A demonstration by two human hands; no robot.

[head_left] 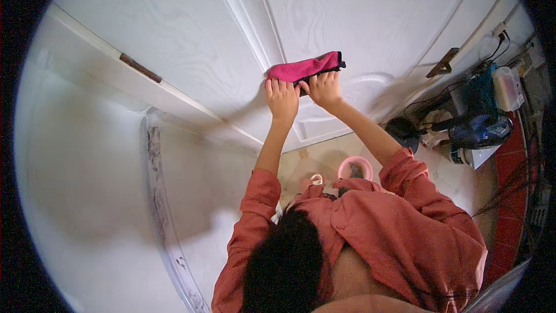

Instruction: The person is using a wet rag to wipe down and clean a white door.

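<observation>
A folded pink cloth [298,70] with black edging lies against a white panelled door [191,29]. My left hand [282,101] grips its lower left end, fingers curled over the near edge. Close beside it, my right hand [325,90] holds the right part, thumb toward the left hand. The cloth's right end, with a black edge, sticks out past my right fingers. Both arms reach forward in rolled-up rust-red sleeves. The fingertips are partly hidden by the cloth.
A dark door handle [443,62] is at the right, and a rusty hinge [141,68] at the left. Below on the tiled floor stands a pink basin [341,169] with something greyish inside. A black fan [480,130], cables and a white container [508,88] crowd the right side.
</observation>
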